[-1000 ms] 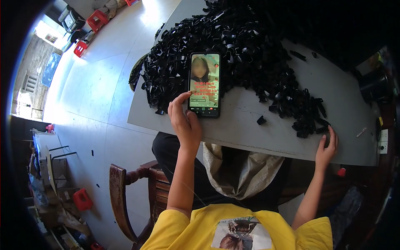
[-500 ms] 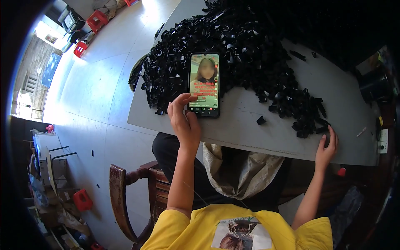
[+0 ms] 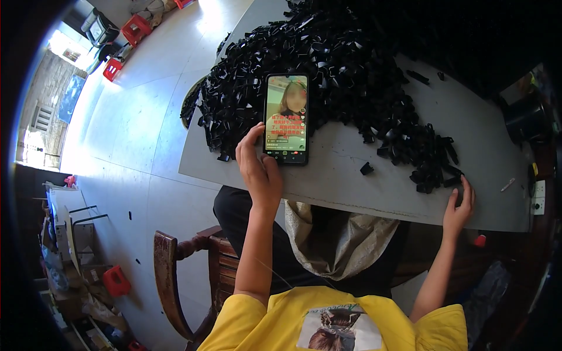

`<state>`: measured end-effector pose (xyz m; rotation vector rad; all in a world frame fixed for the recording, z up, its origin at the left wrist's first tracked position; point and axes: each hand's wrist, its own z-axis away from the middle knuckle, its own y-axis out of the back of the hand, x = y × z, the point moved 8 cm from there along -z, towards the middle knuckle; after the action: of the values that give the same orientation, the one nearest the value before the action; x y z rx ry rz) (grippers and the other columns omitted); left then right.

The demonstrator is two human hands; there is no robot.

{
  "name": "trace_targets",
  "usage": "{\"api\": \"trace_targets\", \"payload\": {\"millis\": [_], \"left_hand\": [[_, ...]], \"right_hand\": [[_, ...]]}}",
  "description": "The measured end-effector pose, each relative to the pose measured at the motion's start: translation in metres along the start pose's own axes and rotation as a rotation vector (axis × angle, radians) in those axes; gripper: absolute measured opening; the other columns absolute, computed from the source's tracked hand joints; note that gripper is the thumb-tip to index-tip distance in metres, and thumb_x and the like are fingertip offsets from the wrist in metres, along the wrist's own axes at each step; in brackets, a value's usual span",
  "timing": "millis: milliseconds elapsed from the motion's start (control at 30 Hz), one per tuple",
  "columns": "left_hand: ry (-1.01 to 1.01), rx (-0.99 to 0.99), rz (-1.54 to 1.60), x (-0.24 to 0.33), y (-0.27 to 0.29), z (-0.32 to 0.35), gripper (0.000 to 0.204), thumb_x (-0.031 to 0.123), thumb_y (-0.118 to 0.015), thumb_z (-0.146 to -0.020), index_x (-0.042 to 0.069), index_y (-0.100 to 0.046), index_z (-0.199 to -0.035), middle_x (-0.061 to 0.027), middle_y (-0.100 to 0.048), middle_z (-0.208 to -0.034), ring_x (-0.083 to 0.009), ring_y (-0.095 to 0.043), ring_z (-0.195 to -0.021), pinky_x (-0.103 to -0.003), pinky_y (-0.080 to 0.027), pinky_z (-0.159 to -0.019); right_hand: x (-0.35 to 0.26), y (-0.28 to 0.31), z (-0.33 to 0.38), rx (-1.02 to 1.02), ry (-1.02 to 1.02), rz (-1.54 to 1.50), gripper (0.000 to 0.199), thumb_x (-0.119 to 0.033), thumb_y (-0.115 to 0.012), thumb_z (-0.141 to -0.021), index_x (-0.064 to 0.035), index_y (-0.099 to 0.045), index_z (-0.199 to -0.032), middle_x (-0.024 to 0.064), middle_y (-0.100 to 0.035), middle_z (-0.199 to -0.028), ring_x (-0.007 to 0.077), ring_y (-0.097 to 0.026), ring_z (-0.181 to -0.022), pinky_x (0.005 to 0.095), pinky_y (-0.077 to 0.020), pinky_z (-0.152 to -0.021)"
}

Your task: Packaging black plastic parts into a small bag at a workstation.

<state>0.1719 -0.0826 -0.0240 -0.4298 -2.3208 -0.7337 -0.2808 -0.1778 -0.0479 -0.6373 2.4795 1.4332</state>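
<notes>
A black smartphone leans at the near side of a big heap of small black plastic pieces, its screen lit with a video. My left hand is beside the phone's lower left edge, fingers apart, holding nothing; the index fingertip is near the screen's edge. At the table's right front, my right hand rests with thumb and fingers apart. Its fingertips are by the end of the trailing black pieces, and whether they touch a piece is hard to tell. One loose black piece lies between the hands.
The grey table has its front edge before my lap. A pale woven sack hangs open below that edge. To the left stand a wooden chair and a red stool. A power socket is at the far right.
My left index finger has drawn back from over the screen to the phone's left edge. The video picture has shifted. My right hand has stayed in place.
</notes>
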Motion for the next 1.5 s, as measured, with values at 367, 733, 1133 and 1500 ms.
{"api": "trace_targets", "payload": {"millis": [367, 733, 1133, 1500], "left_hand": [[0.123, -0.074, 0.07, -0.012, -0.004, 0.005, 0.051, -0.006, -0.039, -0.068, -0.001, -0.054, -0.116, -0.0147, -0.06, -0.112, -0.03, -0.052, -0.109, -0.039, -0.033, -0.102], [-0.018, -0.011, -0.037, 0.002, -0.001, -0.001, 0.058, -0.005, -0.04, -0.067, -0.003, -0.052, -0.124, -0.0162, -0.059, -0.119, -0.0316, -0.052, -0.109, -0.041, -0.032, -0.103], [0.086, -0.087, -0.062, -0.005, -0.001, 0.004, 0.063, -0.003, -0.038, -0.068, 0.002, -0.048, -0.13, -0.017, -0.06, -0.118, -0.0262, -0.054, -0.115, -0.038, -0.033, -0.105], [-0.002, -0.05, -0.065, 0.001, -0.003, 0.0, 0.073, -0.003, -0.037, -0.065, 0.001, -0.041, -0.138, -0.0182, -0.054, -0.131, -0.0281, -0.047, -0.126, -0.039, -0.025, -0.111]], "right_hand": [[-0.004, 0.001, 0.0, -0.001, -0.005, 0.008, 0.033, -0.004, -0.052, -0.09, -0.0034, -0.058, -0.123, 0.0153, -0.059, -0.122, 0.0331, -0.055, -0.115, 0.0404, -0.0422, -0.098], [-0.003, 0.001, 0.0, -0.002, 0.006, 0.032, 0.033, -0.005, -0.052, -0.09, -0.0033, -0.058, -0.123, 0.0153, -0.06, -0.122, 0.033, -0.055, -0.114, 0.0401, -0.042, -0.098], [-0.003, 0.001, 0.0, 0.011, 0.025, 0.028, 0.033, -0.004, -0.052, -0.09, -0.0026, -0.058, -0.122, 0.0147, -0.06, -0.122, 0.0327, -0.055, -0.114, 0.0398, -0.042, -0.098], [-0.003, 0.001, 0.0, 0.0, 0.004, 0.029, 0.033, -0.003, -0.052, -0.089, -0.0027, -0.058, -0.122, 0.0149, -0.06, -0.122, 0.0327, -0.055, -0.115, 0.0397, -0.0422, -0.099]]}}
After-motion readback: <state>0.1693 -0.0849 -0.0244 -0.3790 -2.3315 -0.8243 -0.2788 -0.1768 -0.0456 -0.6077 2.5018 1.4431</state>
